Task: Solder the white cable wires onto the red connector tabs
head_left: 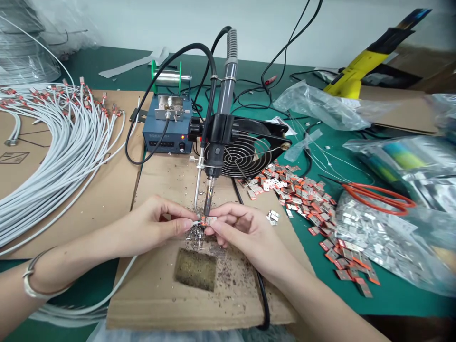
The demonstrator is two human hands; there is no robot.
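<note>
My left hand (160, 225) is closed in a pinch on the end of a white cable, whose length (124, 270) trails down below my wrist. Between the thumb and fingers of my right hand (242, 228) is a small metal USB connector (211, 220) with an orange-red part. Both pieces meet right under the tip of an upright soldering iron (210, 190) clamped in a stand. A thin bent solder feed tube (197, 185) comes down beside the tip. Solder bits (197, 237) lie under my fingertips; the exact contact at the joint is too small to tell.
Finished-looking white cables (67, 147) spread over cardboard at left. A blue solder feeder (167, 126) carries a solder spool (167, 77). Behind the iron is a fan (245, 152). Loose connectors (302, 194) and a bag of metal parts (377, 237) lie right. A dirty sponge (195, 269) sits in front.
</note>
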